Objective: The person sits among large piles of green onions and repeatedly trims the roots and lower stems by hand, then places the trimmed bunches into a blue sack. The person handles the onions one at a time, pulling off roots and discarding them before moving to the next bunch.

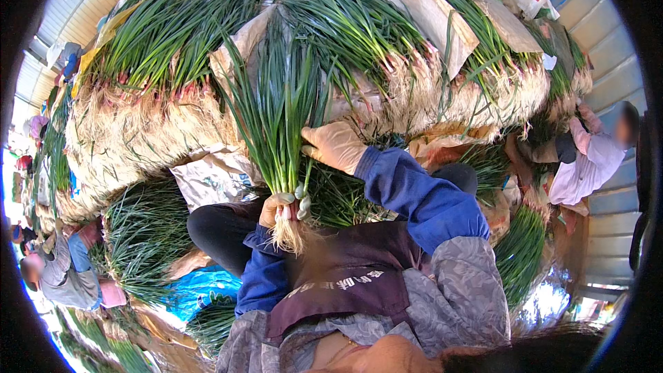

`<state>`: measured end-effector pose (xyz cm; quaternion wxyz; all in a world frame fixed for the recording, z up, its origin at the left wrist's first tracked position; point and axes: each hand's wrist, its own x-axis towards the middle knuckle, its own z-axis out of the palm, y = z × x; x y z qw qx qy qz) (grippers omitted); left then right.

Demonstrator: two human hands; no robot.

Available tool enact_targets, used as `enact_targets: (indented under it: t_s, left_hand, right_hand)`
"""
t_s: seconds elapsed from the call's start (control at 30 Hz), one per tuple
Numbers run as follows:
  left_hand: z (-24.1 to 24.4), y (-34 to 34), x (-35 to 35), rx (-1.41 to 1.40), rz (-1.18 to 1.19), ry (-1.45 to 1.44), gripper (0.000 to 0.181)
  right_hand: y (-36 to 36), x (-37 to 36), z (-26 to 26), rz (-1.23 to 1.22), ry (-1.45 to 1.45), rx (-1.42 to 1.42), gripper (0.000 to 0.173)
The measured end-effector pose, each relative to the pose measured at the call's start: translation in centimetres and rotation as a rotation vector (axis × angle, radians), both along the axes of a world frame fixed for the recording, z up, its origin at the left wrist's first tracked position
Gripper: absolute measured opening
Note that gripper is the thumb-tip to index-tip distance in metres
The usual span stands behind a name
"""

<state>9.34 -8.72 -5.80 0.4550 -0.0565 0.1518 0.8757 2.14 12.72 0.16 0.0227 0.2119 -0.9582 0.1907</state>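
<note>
Gloved and closed, my left hand (274, 207) grips a bunch of green onions (282, 160) just above its pale roots, in front of my lap. The long green leaves point away from me, and the roots hang toward my dark apron (347, 290). Beside the right edge of the bunch is my gloved right hand (334, 146), its thumb and fingers near the leaves; whether it pinches a stalk cannot be made out. Past the hands lies a broad heap of green onions (352, 26), with pinkish bases and a thick fringe of roots turned toward me.
A crumpled white sack (212, 178) lies beyond my left knee. More green onions (147, 233) are piled at the left, near a blue plastic bag (204, 290). Another bundle (523, 248) lies at the right. One person (590, 160) sits far right, another (70, 274) far left.
</note>
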Motion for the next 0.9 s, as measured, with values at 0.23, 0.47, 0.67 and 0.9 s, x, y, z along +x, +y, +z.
enact_targets:
  t_s: [0.23,0.47,0.67,0.9]
  left_hand:
    - [4.1,0.0,0.4,-0.425,-0.051,0.309,0.016]
    - [15.0,-1.1,-5.4,-0.130,0.154,0.708,0.026]
    - [18.0,1.9,-11.6,-0.440,0.355,0.613,0.041]
    - [4.8,3.8,-14.4,-0.350,0.142,0.357,0.027]
  right_hand:
    - [10.2,-5.1,-1.1,-0.668,0.280,-0.035,0.023]
    - [11.0,2.5,-6.6,-0.168,-0.077,0.364,0.033]
    - [7.1,0.2,-5.4,-0.536,0.211,-0.002,0.047]
    - [10.4,-4.9,-7.1,-0.651,-0.047,-0.301,0.041]
